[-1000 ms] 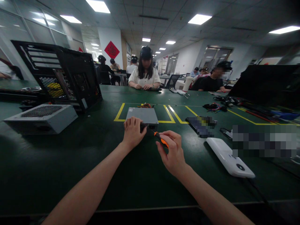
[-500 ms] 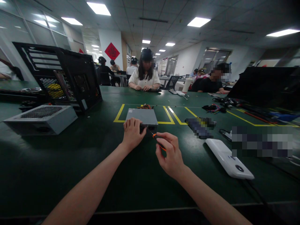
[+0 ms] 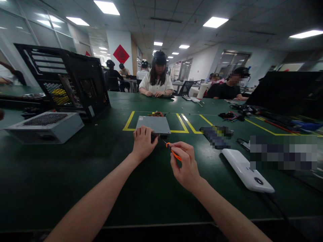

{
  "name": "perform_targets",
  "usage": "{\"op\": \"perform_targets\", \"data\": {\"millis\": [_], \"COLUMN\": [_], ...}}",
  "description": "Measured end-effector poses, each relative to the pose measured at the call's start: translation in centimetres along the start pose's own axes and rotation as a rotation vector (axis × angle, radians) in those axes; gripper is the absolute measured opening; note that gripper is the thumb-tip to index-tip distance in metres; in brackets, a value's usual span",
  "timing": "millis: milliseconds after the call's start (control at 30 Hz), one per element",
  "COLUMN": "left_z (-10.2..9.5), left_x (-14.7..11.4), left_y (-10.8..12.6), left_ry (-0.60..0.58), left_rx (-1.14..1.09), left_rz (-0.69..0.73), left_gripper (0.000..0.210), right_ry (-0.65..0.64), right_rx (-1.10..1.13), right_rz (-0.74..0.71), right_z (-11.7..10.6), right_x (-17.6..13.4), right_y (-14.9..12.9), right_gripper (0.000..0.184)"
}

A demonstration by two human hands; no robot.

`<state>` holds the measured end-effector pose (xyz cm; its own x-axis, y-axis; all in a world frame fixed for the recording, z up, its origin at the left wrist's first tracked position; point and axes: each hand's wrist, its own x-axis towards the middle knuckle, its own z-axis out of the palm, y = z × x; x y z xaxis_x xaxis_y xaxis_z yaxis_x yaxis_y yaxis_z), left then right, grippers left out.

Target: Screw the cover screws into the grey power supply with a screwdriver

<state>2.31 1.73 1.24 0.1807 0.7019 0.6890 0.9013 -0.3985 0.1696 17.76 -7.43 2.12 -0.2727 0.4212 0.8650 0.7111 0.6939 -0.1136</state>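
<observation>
A grey metal power supply [image 3: 156, 124] lies on the green table in front of me, its bundle of cables [image 3: 156, 114] at the far side. My left hand [image 3: 143, 143] grips its near left edge, fingers on top and the thumb at the near face. In my right hand [image 3: 185, 163] is an orange and black screwdriver [image 3: 176, 155], held between thumb and fingers. The shaft slants up and left to the power supply's near face. Whether its tip sits in a screw is too small to tell.
On the left stand a second power supply [image 3: 50, 126] and a black computer case [image 3: 75, 80]. To the right lie a white oblong device [image 3: 246, 169], some cables [image 3: 230, 116] and a dark monitor [image 3: 290, 89]. A person [image 3: 156, 80] sits across the table.
My right hand has turned a little on the screwdriver, and more of the orange handle shows. My left hand and the power supply stay in place.
</observation>
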Motion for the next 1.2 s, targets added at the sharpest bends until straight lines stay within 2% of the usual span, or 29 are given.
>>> {"op": "perform_targets", "data": {"millis": [400, 533, 700, 867, 1033, 1200], "left_z": [0.04, -0.02, -0.07, 0.01, 0.05, 0.01], "left_x": [0.01, 0.02, 0.04, 0.02, -0.01, 0.0], "left_y": [0.03, 0.05, 0.06, 0.06, 0.01, 0.03], "left_ry": [-0.01, -0.01, -0.017, -0.011, -0.007, -0.017], "left_rx": [-0.015, -0.019, -0.016, -0.011, -0.002, -0.011], "left_rz": [-0.016, -0.019, -0.015, -0.018, -0.008, -0.017], "left_gripper": [0.025, 0.025, 0.025, 0.026, 0.025, 0.025], "right_ry": [-0.035, -0.004, -0.007, 0.014, 0.024, 0.01], "right_rx": [0.062, 0.012, 0.055, -0.024, 0.037, 0.008], "right_rz": [-0.03, 0.012, -0.014, 0.044, -0.004, 0.062], "right_z": [-0.05, -0.1, -0.09, -0.15, -0.06, -0.1], "right_x": [0.06, 0.08, 0.03, 0.06, 0.06, 0.16], "right_y": [0.19, 0.17, 0.05, 0.1, 0.2, 0.21], "right_gripper": [0.05, 0.047, 0.05, 0.048, 0.048, 0.045]}}
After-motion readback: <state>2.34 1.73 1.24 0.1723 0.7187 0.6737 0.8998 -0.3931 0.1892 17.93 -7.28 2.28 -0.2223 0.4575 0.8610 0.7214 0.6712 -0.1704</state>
